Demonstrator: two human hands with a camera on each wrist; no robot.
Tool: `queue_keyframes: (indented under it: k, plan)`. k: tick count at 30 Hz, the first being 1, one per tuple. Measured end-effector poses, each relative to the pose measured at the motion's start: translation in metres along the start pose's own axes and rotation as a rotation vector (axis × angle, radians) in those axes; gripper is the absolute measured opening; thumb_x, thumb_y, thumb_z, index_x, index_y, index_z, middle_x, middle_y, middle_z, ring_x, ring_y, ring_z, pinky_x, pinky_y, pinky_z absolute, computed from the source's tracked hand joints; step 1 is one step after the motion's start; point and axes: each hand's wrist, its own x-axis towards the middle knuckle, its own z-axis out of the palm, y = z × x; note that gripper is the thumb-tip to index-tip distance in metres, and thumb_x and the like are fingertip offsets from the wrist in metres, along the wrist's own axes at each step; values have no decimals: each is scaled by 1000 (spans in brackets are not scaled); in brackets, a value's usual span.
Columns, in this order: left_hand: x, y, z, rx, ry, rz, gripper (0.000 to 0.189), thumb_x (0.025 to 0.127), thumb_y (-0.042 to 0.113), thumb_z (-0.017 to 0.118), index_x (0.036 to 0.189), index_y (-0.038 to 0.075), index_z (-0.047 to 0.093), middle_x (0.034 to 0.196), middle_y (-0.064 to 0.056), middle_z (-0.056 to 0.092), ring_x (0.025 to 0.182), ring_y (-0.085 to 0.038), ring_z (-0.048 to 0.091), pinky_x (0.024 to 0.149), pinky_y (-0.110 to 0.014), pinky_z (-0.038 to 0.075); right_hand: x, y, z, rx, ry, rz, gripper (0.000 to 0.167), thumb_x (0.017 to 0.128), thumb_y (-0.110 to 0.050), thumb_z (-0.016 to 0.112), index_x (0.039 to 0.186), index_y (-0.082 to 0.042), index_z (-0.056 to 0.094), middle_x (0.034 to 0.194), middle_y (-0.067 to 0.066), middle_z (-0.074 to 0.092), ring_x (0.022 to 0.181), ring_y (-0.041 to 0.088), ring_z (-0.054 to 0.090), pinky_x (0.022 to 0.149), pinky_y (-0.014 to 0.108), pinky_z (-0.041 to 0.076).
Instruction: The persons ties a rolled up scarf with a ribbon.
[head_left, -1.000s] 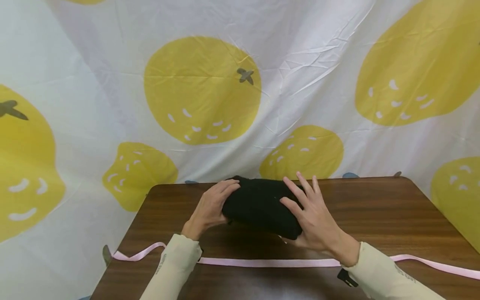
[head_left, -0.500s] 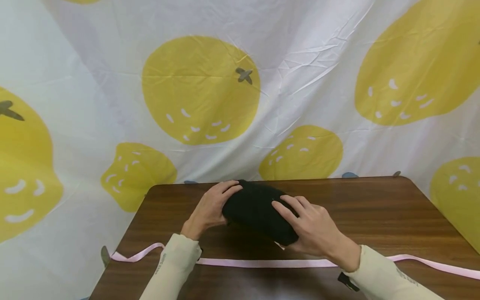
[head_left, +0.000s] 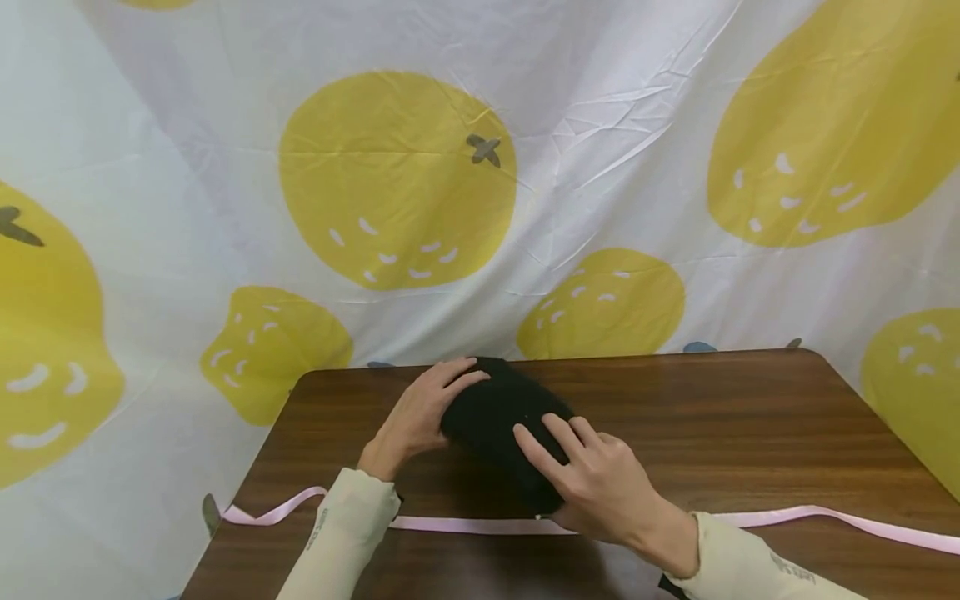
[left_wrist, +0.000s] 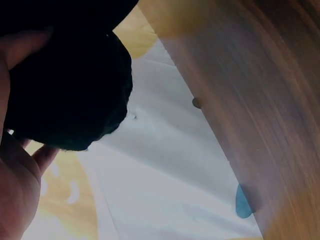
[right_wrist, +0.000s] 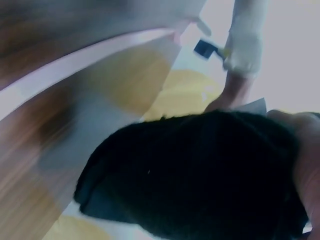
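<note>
Between my two hands is a soft black fabric item (head_left: pixel 491 425) with rounded, fuzzy edges, held over the table. It is too dark to tell its exact kind. My left hand (head_left: pixel 416 408) grips its left end, fingers over the top. My right hand (head_left: pixel 607 492) grips its lower right end, the fingertips spread across its face. A small pale bit shows at its lower corner near the right hand. In the left wrist view the black fabric (left_wrist: pixel 75 95) fills the upper left beside the fingers. In the right wrist view the black fabric (right_wrist: pixel 190 175) covers the lower middle.
A brown wood-grain table (head_left: pixel 750 433) lies beneath the hands. Across its front runs a pink ribbon (head_left: pixel 472 525), passing behind both forearms. A white curtain with yellow fruit prints (head_left: pixel 397 183) hangs right behind the table.
My right hand has closed its spread fingers onto the black fabric item and swung down and to the left, tilting its right end downward. The left hand has barely moved.
</note>
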Motion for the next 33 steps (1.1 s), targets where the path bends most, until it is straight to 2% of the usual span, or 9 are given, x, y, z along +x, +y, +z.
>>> queue_keyframes:
  k: [4, 8, 12, 17, 20, 22, 24, 29, 33]
  plan:
    - [0, 0, 3, -10, 7, 22, 95, 58, 25, 97, 141, 17, 51, 146, -14, 49, 135, -33, 46, 110, -50, 38, 4, -16, -3, -48, -7, 8, 87, 60, -60, 80, 130, -12, 60, 105, 17, 62, 71, 27, 57, 43, 29, 48]
    - [-1, 1, 6, -10, -4, 34, 94, 60, 25, 97, 141, 18, 50, 148, -13, 48, 137, -31, 45, 113, -48, 35, 6, -29, -5, -81, -6, 27, 75, 65, -52, 74, 127, -11, 61, 103, 16, 62, 71, 28, 57, 43, 29, 47]
    - [1, 4, 9, -15, -28, 42, 93, 63, 19, 95, 144, 18, 49, 151, -12, 45, 139, -31, 43, 116, -45, 31, 5, -41, -5, -90, -3, 44, 76, 57, -48, 77, 121, -11, 63, 100, 15, 62, 70, 27, 56, 41, 29, 46]
    - [4, 8, 16, 2, 11, 103, 78, 75, 18, 87, 143, 18, 49, 151, -14, 46, 138, -32, 44, 114, -47, 34, 1, -50, -7, -77, -9, 40, 86, 43, -47, 83, 117, -10, 62, 98, 15, 61, 68, 27, 55, 38, 28, 42]
    - [6, 9, 23, 35, 30, 139, 68, 83, 22, 80, 144, 19, 49, 151, -13, 45, 137, -31, 45, 112, -47, 37, -2, -54, -8, -89, -23, 43, 84, 43, -45, 82, 116, -10, 62, 98, 14, 61, 68, 27, 56, 37, 28, 41]
    - [8, 11, 28, 51, 28, 159, 64, 87, 20, 77, 144, 20, 48, 151, -14, 45, 137, -31, 46, 111, -47, 38, -4, -56, -8, -105, -26, 42, 80, 45, -43, 79, 115, -10, 61, 97, 14, 61, 68, 27, 56, 37, 28, 40]
    - [10, 13, 32, 68, 11, 173, 64, 87, 20, 76, 144, 20, 48, 151, -13, 45, 138, -30, 45, 112, -46, 37, -7, -58, -7, -125, -21, 38, 68, 52, -39, 72, 113, -11, 62, 96, 13, 61, 67, 27, 56, 36, 27, 39]
    - [13, 19, 38, 87, -38, 205, 68, 83, 22, 81, 143, 19, 49, 150, -14, 46, 138, -30, 45, 112, -45, 37, -13, -62, -5, -159, -2, 27, 47, 67, -30, 48, 108, -12, 62, 91, 12, 61, 62, 25, 55, 35, 24, 34]
    - [15, 24, 43, 114, -83, 219, 73, 80, 26, 84, 143, 19, 49, 152, -13, 45, 139, -28, 43, 114, -43, 35, -20, -63, -4, -177, -6, 28, 44, 69, -32, 46, 105, -13, 62, 89, 10, 61, 61, 23, 54, 35, 23, 30]
